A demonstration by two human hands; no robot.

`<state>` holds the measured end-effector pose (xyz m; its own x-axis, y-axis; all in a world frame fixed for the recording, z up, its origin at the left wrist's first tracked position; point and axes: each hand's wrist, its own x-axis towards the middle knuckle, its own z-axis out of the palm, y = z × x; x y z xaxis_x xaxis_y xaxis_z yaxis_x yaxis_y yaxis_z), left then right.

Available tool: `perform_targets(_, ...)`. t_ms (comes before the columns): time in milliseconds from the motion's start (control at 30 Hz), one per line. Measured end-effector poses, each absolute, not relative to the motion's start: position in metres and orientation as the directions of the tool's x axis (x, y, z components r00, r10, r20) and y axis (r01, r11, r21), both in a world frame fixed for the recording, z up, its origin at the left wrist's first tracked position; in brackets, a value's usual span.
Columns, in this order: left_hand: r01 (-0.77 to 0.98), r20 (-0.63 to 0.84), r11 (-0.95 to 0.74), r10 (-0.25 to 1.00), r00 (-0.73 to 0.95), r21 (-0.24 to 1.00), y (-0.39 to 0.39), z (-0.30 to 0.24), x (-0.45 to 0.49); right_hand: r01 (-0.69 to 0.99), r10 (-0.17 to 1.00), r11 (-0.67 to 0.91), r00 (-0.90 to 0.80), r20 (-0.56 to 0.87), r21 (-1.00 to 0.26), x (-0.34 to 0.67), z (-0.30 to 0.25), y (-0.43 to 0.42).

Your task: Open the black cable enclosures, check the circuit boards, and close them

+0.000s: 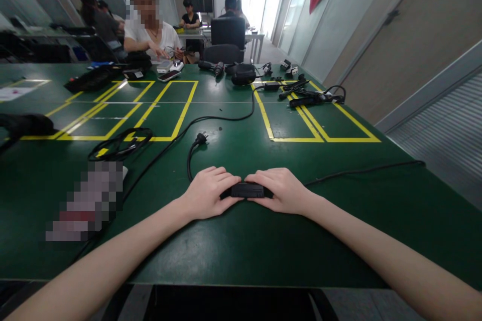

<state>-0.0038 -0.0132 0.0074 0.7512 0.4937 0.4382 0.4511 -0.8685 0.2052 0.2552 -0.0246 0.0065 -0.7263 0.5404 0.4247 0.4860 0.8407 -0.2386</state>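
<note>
A black power adapter [247,190] rests on the green table, close to its front edge. My left hand [213,193] is closed round its left end, thumb toward me and fingers on the far side. Around the right end my right hand [280,191] is closed the same way. The ends of the adapter are hidden under the fingers. From behind my left hand a short black cord curves up to a mains plug [201,138] lying on the table. Another thin black cable [361,170] runs from my right hand toward the table's right edge.
A coiled black cable [120,144] lies to the left, near a pixelated object [88,200]. Yellow tape rectangles [297,139] mark the green table [233,256]. Farther back are a power drill [216,67], a black case [243,74] and tangled cables [307,93]. A person [150,35] sits opposite.
</note>
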Motion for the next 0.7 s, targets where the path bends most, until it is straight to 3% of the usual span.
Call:
perform_targets(100, 0.454, 0.413, -0.866, 0.500, 0.761, 0.211, -0.014, 0.008, -0.004, 0.475, 0.584, 0.808, -0.719, 0.375, -0.347, 0.256, 0.009, -0.025)
perform_targets(233, 0.458, 0.415, -0.860, 0.511, 0.753, 0.226, -0.014, 0.009, -0.003, 0.477, 0.583, 0.807, -0.736, 0.343, -0.348, 0.258, 0.009, -0.024)
perform_targets(333, 0.451, 0.468, -0.866, 0.498, 0.730, 0.217, -0.012, 0.009, -0.004, 0.475, 0.590, 0.802, -0.726, 0.353, -0.361, 0.260, 0.008, -0.024)
perform_targets(400, 0.448, 0.526, -0.867, 0.490, 0.695, 0.216, -0.011, 0.010, -0.006, 0.457, 0.627, 0.766, -0.686, 0.369, -0.452, 0.261, 0.009, -0.024)
perform_targets(533, 0.506, 0.691, -0.846, 0.467, 0.552, 0.168, -0.011, 0.015, -0.012, 0.379, 0.762, 0.611, -0.517, 0.389, -0.695, 0.268, 0.012, -0.020)
perform_targets(700, 0.530, 0.744, -0.841, 0.421, 0.519, 0.107, -0.011, 0.015, -0.013, 0.283, 0.891, 0.453, -0.176, 0.418, -0.845, 0.297, 0.017, 0.002)
